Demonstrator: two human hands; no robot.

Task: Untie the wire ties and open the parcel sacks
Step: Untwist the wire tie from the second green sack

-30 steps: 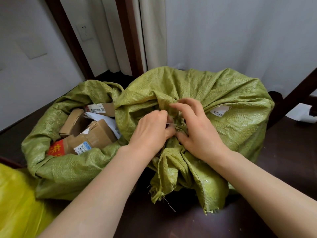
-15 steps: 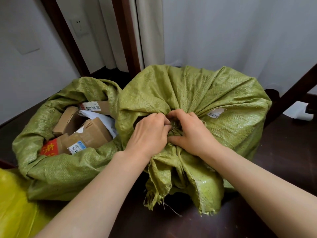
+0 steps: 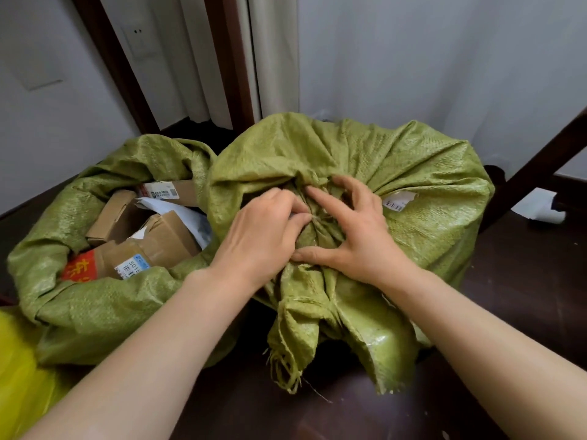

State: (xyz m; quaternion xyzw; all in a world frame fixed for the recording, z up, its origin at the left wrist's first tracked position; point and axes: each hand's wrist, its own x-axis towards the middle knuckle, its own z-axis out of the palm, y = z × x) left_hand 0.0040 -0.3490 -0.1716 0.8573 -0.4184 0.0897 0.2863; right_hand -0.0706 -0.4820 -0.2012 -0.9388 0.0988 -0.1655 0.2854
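Tied sack (image 3: pixel 413 173), right of opened sack (image 3: pixel 95 306): left hand (image 3: pixel 263 236) pinching wire tie (image 3: pixel 314 217) at neck, right hand (image 3: pixel 352 233) splaying wide, risking slipped pinch, pricked fingertips.

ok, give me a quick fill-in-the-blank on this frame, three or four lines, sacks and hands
1. Both hands, left hand and right hand, work at the gathered neck of the ____ sack.
2. The left sack is already ____, showing cardboard boxes.
3. Both sacks are ____ in colour.
4. A white barcode label sits on the ____ sack.

Missing words: right; open; green; right
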